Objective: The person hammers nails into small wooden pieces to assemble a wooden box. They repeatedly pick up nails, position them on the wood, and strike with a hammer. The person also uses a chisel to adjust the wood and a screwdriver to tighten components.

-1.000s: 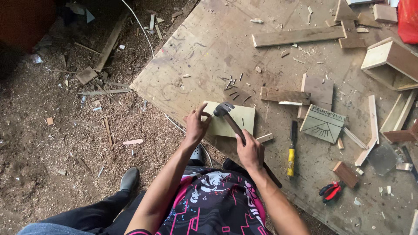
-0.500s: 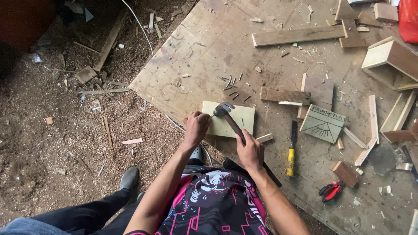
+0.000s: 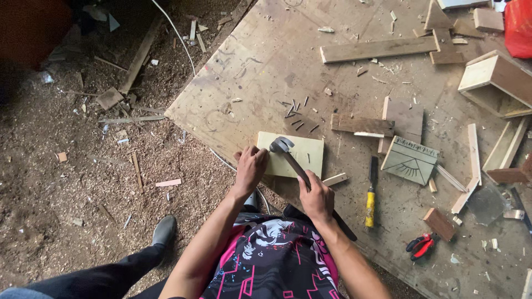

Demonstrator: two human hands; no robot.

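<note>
— What are the two hands doing, low in the middle of the frame?

— The right hand point(image 3: 317, 196) is wrapped tight round the dark handle of a claw hammer point(image 3: 289, 158), whose metal head rests over the upper left part of a pale square board point(image 3: 303, 156). The left hand point(image 3: 251, 166) has its fingers curled down onto the left edge of that board, pinning it; it grips nothing else that I can make out.

— And where does the board lie?

— Flat on the big plywood sheet point(image 3: 260, 61), near the sheet's lower left edge, just above the person's chest in the frame.

— Anything changed from a second ago?

— Very little. The hammer head sits at nearly the same spot on the board, and both hands keep their hold. The view has barely shifted.

— Any packages, labels or signs?

— No printed package that I can tell. At the top right corner there is something red point(image 3: 520, 25), cut off by the frame. Right of centre lies a slanted grey-green panel point(image 3: 410, 160) with a drawn fan of lines on it. Below that, a chisel with a yellow handle point(image 3: 370, 199) points up the frame, and red-handled pliers point(image 3: 421, 245) lie at lower right. A scatter of small nails point(image 3: 296, 111) sits just above the board.
</note>
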